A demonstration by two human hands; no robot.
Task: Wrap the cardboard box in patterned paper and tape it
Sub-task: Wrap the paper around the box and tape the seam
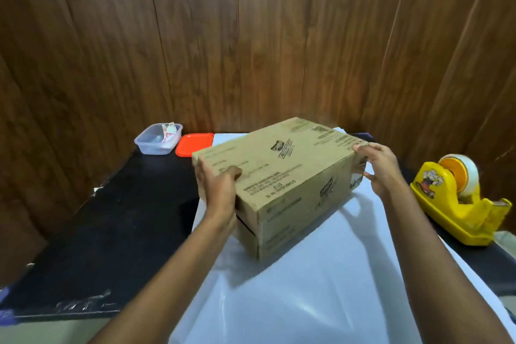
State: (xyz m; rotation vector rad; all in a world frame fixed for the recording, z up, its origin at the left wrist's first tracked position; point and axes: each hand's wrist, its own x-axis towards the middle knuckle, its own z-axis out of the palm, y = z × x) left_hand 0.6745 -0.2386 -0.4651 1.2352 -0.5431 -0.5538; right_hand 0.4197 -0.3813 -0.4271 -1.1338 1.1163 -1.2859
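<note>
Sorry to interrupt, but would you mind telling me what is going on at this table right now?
A person holds a cardboard box by its two ends, the left hand on the left end and the right hand on the right. The box is over a sheet of paper that lies white side up on the dark table. No paper is folded round the box yet. A yellow tape dispenser stands to the right.

left hand (220,190): clasped on the left end of the cardboard box (284,176), thumb laid over its top | right hand (382,170): fingers hooked onto the far-right top edge, thumb spread below | forearms: held extended forward, bare
</note>
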